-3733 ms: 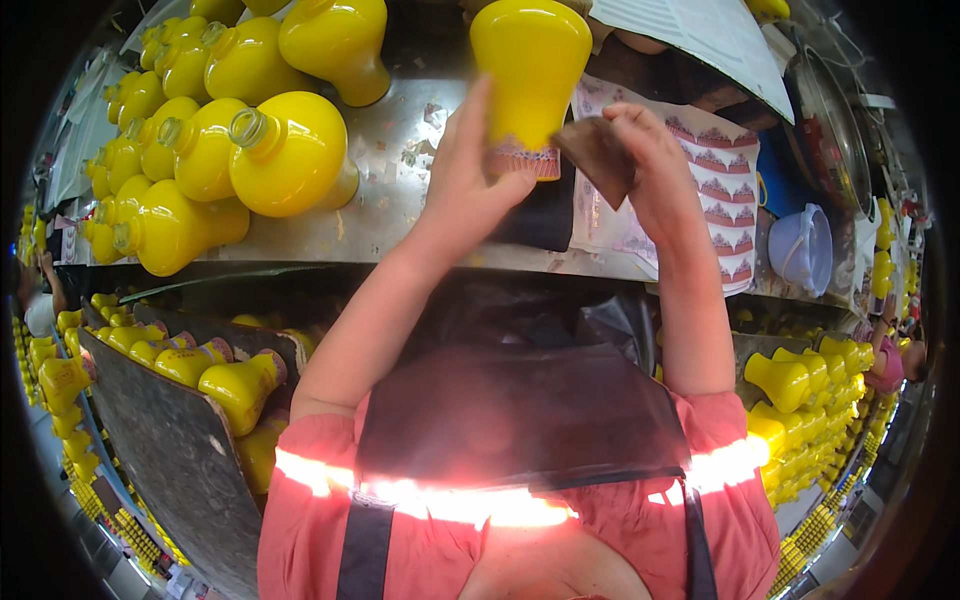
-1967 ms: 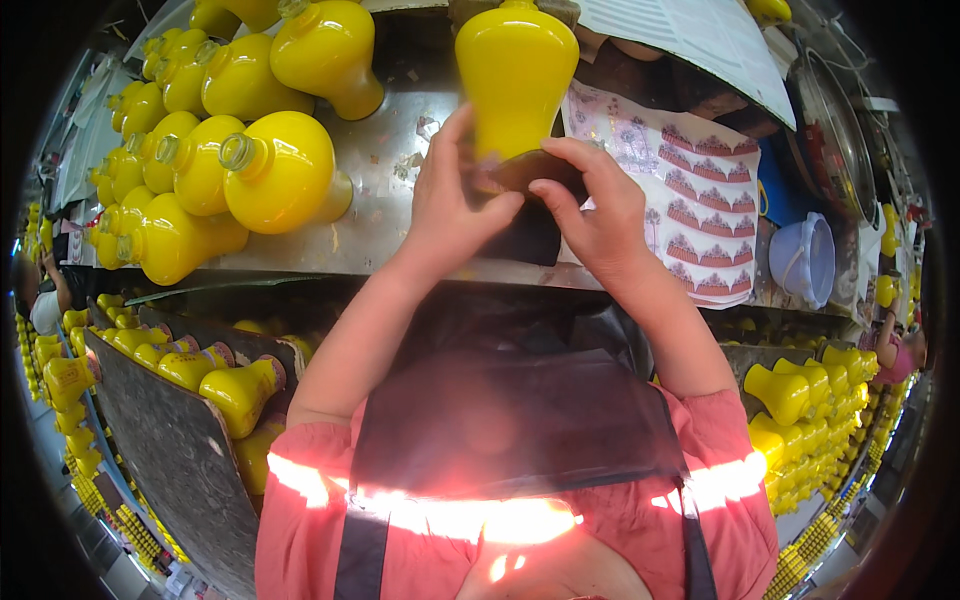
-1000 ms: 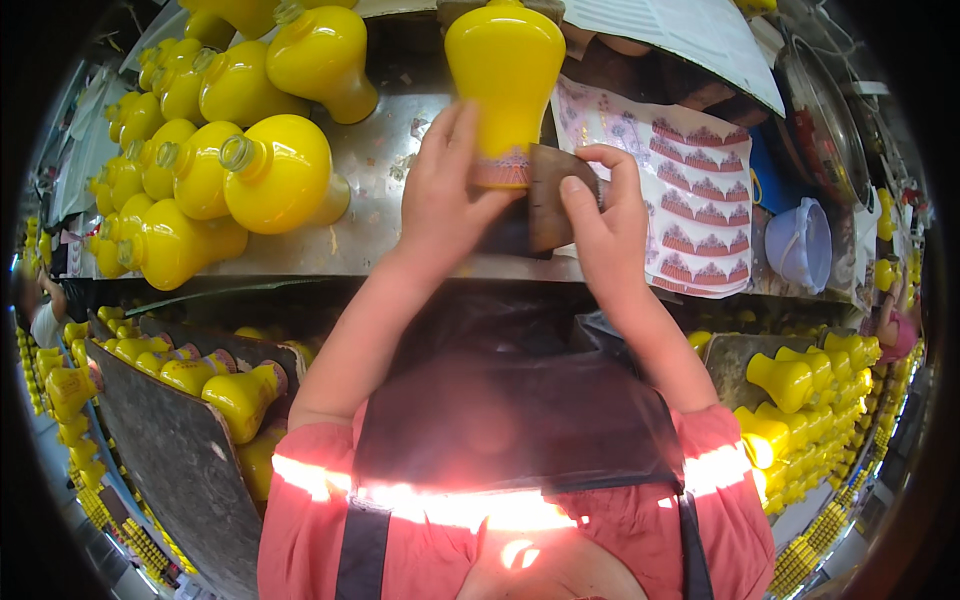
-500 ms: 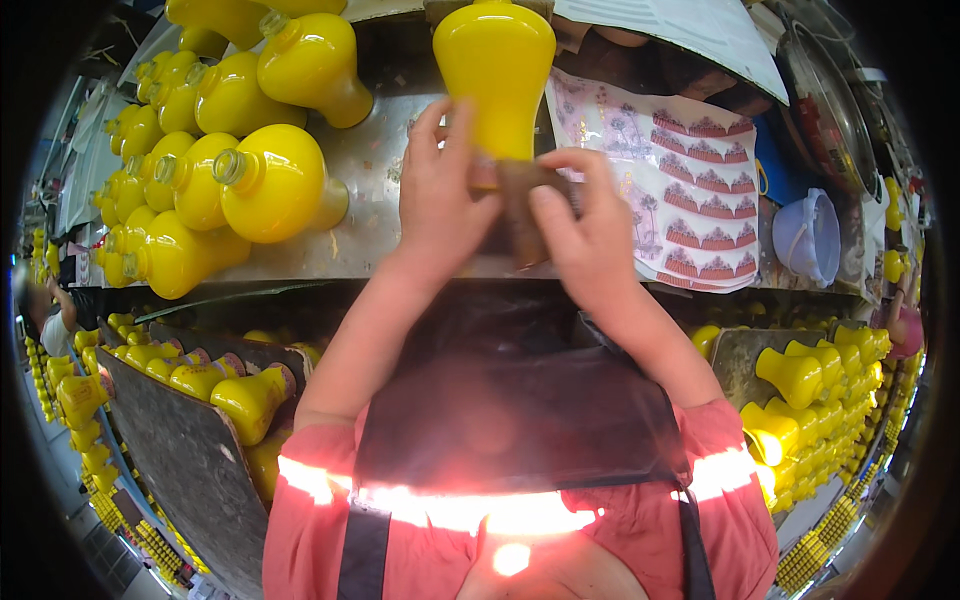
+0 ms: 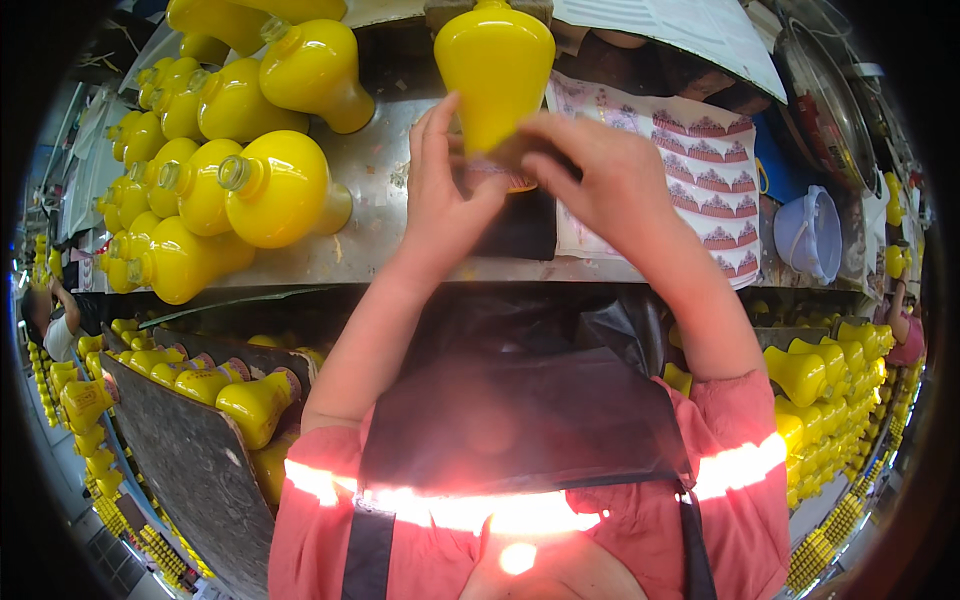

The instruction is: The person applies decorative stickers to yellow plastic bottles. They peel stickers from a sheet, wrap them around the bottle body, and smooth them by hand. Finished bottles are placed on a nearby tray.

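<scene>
A glossy yellow vase [image 5: 494,65] lies in front of me, its foot toward me and its far end against a brown block [image 5: 440,14]. A patterned reddish band [image 5: 518,184] shows around the foot. My left hand [image 5: 445,200] is at the foot's left side, thumb against it and fingers stretched along the vase. My right hand [image 5: 610,170] reaches over the foot from the right, fingers bent and pinching a blurred, flat brown piece [image 5: 512,152] against the vase. The fingertips of this hand are partly hidden.
Several yellow vases [image 5: 275,190] lie at the left of the metal table [image 5: 350,255]. Right of my hands is a printed sheet [image 5: 735,165] with reddish scalloped bands, then a pale purple bucket [image 5: 808,235]. Boards holding more vases [image 5: 260,405] flank me below the table.
My right hand has moved up and left onto the foot, carrying the brown piece from below it. The patterned band is more exposed. My left hand stays beside the foot.
</scene>
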`<state>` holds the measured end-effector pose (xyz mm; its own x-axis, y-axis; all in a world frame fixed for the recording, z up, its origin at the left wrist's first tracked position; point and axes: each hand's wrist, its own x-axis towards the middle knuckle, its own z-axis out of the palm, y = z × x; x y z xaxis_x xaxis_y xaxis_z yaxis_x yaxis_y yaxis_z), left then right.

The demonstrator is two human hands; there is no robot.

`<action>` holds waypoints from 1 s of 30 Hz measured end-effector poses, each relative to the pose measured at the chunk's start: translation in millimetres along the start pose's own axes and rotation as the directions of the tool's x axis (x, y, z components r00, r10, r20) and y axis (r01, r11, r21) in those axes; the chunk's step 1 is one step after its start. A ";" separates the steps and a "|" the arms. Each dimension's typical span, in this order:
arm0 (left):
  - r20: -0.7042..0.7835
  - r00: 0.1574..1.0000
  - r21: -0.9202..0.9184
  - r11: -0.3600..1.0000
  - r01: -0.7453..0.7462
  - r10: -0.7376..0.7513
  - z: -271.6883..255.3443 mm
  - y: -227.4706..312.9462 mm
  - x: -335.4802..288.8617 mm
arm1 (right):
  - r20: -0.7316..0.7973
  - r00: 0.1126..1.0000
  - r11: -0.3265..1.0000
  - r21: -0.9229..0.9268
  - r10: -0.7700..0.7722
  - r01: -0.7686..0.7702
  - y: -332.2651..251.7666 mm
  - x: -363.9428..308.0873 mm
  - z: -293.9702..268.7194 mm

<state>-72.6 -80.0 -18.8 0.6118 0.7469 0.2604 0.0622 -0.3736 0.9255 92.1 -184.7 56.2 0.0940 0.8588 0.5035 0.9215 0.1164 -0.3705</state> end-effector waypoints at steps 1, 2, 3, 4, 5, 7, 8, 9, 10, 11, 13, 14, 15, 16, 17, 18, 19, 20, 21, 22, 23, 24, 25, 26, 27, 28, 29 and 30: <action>-0.006 1.000 0.012 1.000 -0.002 0.002 1.5 -0.6 -0.1 | -0.008 1.000 0.997 -0.076 -0.015 0.015 0.4 7.4 -0.2; -0.013 1.000 0.024 1.000 -0.004 0.004 2.5 -1.2 -0.5 | -0.027 0.999 0.987 -0.159 0.019 -0.023 1.0 13.5 -0.9; -0.036 0.999 0.042 0.999 -0.020 0.022 3.8 -1.6 -0.1 | -0.054 0.998 0.991 -0.129 -0.030 0.023 -1.8 16.0 0.5; -0.032 0.999 0.046 0.998 -0.036 0.037 4.0 -1.3 -0.7 | 0.072 0.994 0.987 -0.132 -0.077 0.086 -4.3 17.9 0.3; -0.040 0.997 0.056 0.996 -0.066 0.069 3.7 -0.5 -1.2 | 0.175 0.980 0.985 -0.124 -0.099 0.122 -5.2 21.0 0.4; -0.019 0.992 0.130 0.984 -0.124 0.128 1.3 2.6 -2.3 | 0.238 0.964 0.986 -0.087 -0.121 0.145 -9.4 24.6 -0.4; 0.010 0.988 0.192 0.969 -0.154 0.155 -0.4 4.8 -2.9 | 0.188 0.982 0.988 -0.140 -0.035 0.062 -12.3 24.5 -1.3; 0.039 0.983 0.252 0.950 -0.185 0.181 -2.0 7.4 -3.9 | 0.131 0.991 0.985 -0.173 0.024 -0.001 -15.2 23.8 -1.5; 0.060 0.976 0.307 0.926 -0.219 0.211 -4.5 9.8 -3.9 | 0.040 0.995 0.975 -0.210 0.090 -0.079 -15.4 24.0 -1.8; 0.033 0.975 0.356 0.909 -0.215 0.218 -1.0 12.5 -5.0 | 0.020 0.989 0.981 -0.133 0.145 -0.141 -20.8 17.4 -0.3; 0.023 0.971 0.443 0.869 -0.222 0.236 4.0 14.1 -1.2 | 0.096 0.956 0.960 0.014 0.278 -0.281 -27.4 0.1 3.4; 0.020 0.971 0.480 0.850 -0.218 0.237 5.6 13.8 1.0 | 0.155 0.929 0.932 0.090 0.336 -0.352 -29.0 -10.2 7.6; -0.002 0.971 0.468 0.858 -0.212 0.241 4.1 13.1 1.6 | 0.133 0.911 0.912 0.083 0.390 -0.403 -25.8 -19.7 11.2; 0.017 0.975 0.433 0.878 -0.206 0.221 1.1 11.7 2.0 | 0.141 0.862 0.850 0.152 0.487 -0.505 -21.2 -29.6 13.8; 0.040 0.979 0.392 0.898 -0.201 0.202 -4.1 9.7 2.3 | 0.180 0.802 0.771 0.219 0.570 -0.597 -16.1 -38.2 15.8; 0.066 0.981 0.351 0.916 -0.194 0.182 -8.8 8.1 1.5 | 0.189 0.764 0.711 0.282 0.617 -0.644 -11.6 -45.4 16.7; 0.038 0.976 0.294 0.931 -0.216 0.215 -9.3 6.2 1.7 | 0.186 0.729 0.667 0.305 0.659 -0.680 -8.6 -49.6 19.3; 0.047 0.980 0.270 0.942 -0.201 0.195 -9.8 5.2 0.5 | 0.162 0.741 0.665 0.347 0.652 -0.661 -8.2 -52.4 21.4; 0.061 0.983 0.242 0.953 -0.183 0.173 -9.8 4.8 -0.2 | 0.115 0.756 0.675 0.379 0.644 -0.633 -9.8 -53.8 21.7; 0.073 0.986 0.214 0.963 -0.165 0.153 -9.6 4.8 0.0 | 0.101 0.720 0.644 0.376 0.686 -0.666 -12.5 -52.8 22.9; 0.013 0.983 0.310 0.934 -0.179 0.184 -4.7 5.7 -1.2 | 0.046 0.777 0.691 0.427 0.628 -0.583 -17.9 -51.9 22.6; -0.043 0.975 0.404 0.896 -0.183 0.218 2.4 7.4 -2.7 | 0.027 0.783 0.694 0.444 0.621 -0.566 -24.9 -51.5 20.6; -0.093 0.957 0.465 0.862 -0.204 0.276 5.8 9.1 -2.6 | -0.028 0.800 0.717 0.464 0.599 -0.520 -31.3 -49.0 21.1; -0.039 0.965 0.531 0.824 -0.200 0.260 5.3 10.2 -1.4 | 0.057 0.845 0.752 0.427 0.532 -0.503 -35.7 -45.7 21.4; 0.020 0.966 0.565 0.795 -0.223 0.257 3.1 11.0 0.8 | 0.147 0.819 0.747 0.346 0.555 -0.568 -37.6 -42.6 19.8; 0.080 0.965 0.595 0.764 -0.248 0.251 0.2 11.6 2.3 | 0.245 0.826 0.762 0.320 0.507 -0.563 -38.1 -39.7 18.2; 0.080 0.969 0.527 0.815 -0.241 0.235 -3.2 11.9 3.3 | 0.218 0.771 0.713 0.294 0.598 -0.637 -36.2 -37.6 15.3; 0.078 0.973 0.456 0.860 -0.230 0.219 -7.1 11.7 4.1 | 0.220 0.740 0.673 0.310 0.636 -0.671 -33.0 -35.9 12.7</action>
<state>-74.9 -77.4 -5.0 0.6699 0.6021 0.4344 0.2728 -0.7437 0.6103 53.5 -213.1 40.4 0.5725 0.8192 -0.0351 0.4404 -0.3433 -0.8295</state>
